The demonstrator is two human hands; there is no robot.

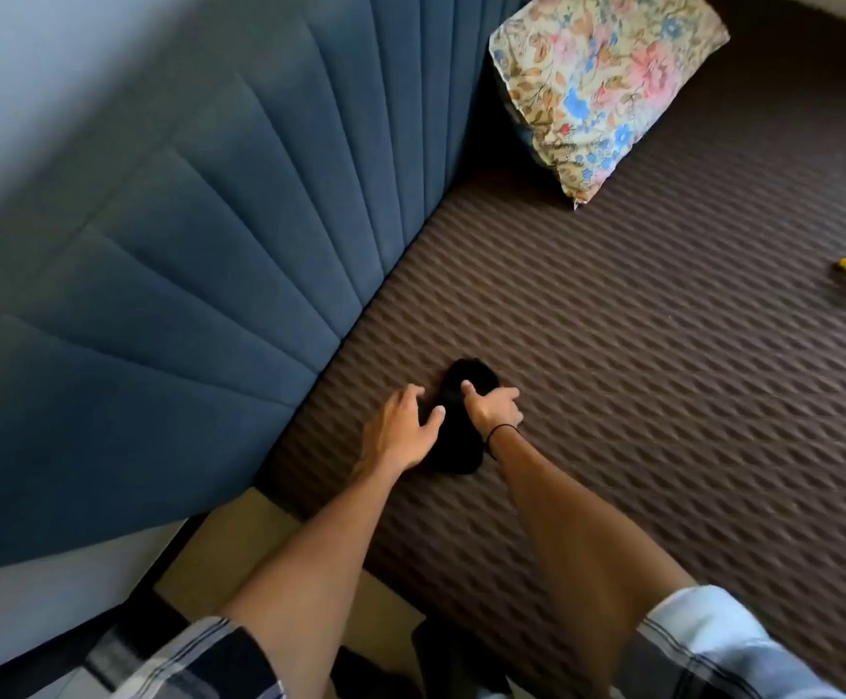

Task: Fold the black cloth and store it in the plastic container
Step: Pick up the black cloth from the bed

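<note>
Pressing one black cloth [456,436]: two hands.

Brown ribbed bed cover [663,396]; blue padded headboard [184,295] alongside; floral pillow [597,88] against it.

Under your hands lies a small black cloth [461,436], matt and soft-looking, its weave too dark to read. You see it resting on a brown bed cover [663,396] with a ribbed, wavy textile surface. The blue headboard [184,269] looks like padded velvety fabric in stitched channels. The floral pillow [602,88] is smooth printed cloth.
</note>
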